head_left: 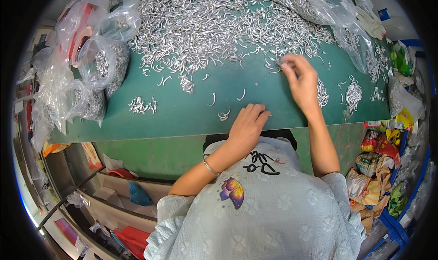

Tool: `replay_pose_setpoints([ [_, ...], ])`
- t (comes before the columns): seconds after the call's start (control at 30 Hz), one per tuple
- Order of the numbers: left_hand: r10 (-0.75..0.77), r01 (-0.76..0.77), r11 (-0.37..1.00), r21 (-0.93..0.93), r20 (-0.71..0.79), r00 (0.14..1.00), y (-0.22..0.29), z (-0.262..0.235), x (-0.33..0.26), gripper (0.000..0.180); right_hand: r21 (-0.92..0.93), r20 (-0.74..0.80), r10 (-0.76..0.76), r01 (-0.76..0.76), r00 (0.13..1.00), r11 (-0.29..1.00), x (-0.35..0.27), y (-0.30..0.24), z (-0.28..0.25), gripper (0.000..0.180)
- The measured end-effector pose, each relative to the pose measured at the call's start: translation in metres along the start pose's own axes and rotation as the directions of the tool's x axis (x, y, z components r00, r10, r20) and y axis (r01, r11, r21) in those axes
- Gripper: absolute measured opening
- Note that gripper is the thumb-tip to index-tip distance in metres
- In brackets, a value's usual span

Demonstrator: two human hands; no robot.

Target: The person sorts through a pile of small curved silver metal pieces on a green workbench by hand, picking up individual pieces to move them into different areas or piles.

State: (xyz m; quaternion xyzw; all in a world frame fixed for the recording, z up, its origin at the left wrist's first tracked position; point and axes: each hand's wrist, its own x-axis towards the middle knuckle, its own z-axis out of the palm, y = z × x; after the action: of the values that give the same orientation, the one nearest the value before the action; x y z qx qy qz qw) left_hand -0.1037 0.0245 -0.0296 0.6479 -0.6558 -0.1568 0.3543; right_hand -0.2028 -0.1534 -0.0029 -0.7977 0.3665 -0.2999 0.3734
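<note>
A large heap of small curved silver metal pieces (214, 23) covers the far part of a green table (182, 118). My right hand (301, 80) reaches to the heap's near edge, fingertips pinched on one or two pieces. My left hand (246, 125) rests near the table's front edge, fingers curled down beside a small cluster of pieces (223, 115); whether it holds any I cannot tell. A thin bracelet (210, 168) sits on my left wrist. Small sorted bunches (142, 106) lie to the left, and others (353, 95) to the right.
Clear plastic bags (86, 68) holding more metal pieces crowd the table's left side, another bag (337, 14) lies at the far right. Colourful wrappers and bags (378, 169) pile in a blue bin on the right. Shelves with red and blue items (132, 200) stand lower left.
</note>
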Motion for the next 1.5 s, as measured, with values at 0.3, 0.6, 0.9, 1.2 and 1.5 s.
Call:
replay_pose_setpoints([
  [0.3,-0.046,0.044,0.998,-0.041,-0.06,0.997,0.005,-0.002,0.0,0.022,-0.322,0.04,-0.198,0.2,0.979,0.925,-0.014,-0.004,0.005,0.02],
  [0.6,-0.045,0.043,0.998,-0.034,-0.076,0.996,0.005,-0.004,0.0,0.021,-0.33,0.154,-0.236,0.276,0.959,0.903,-0.018,-0.005,0.003,0.014],
  [0.9,-0.046,0.045,0.999,-0.019,-0.074,0.996,0.003,-0.004,0.001,0.022,-0.381,0.139,-0.253,0.288,0.957,0.879,-0.007,0.001,0.012,0.01],
  [1.2,-0.043,0.041,0.999,-0.026,-0.082,0.996,0.003,-0.004,0.001,0.021,-0.363,0.138,-0.271,0.303,0.953,0.881,-0.011,0.002,0.001,0.017],
  [1.5,-0.016,0.014,0.999,-0.04,-0.055,0.998,0.0,0.0,0.0,0.021,-0.221,0.392,-0.169,0.271,0.904,0.937,-0.046,-0.008,-0.006,0.012],
])
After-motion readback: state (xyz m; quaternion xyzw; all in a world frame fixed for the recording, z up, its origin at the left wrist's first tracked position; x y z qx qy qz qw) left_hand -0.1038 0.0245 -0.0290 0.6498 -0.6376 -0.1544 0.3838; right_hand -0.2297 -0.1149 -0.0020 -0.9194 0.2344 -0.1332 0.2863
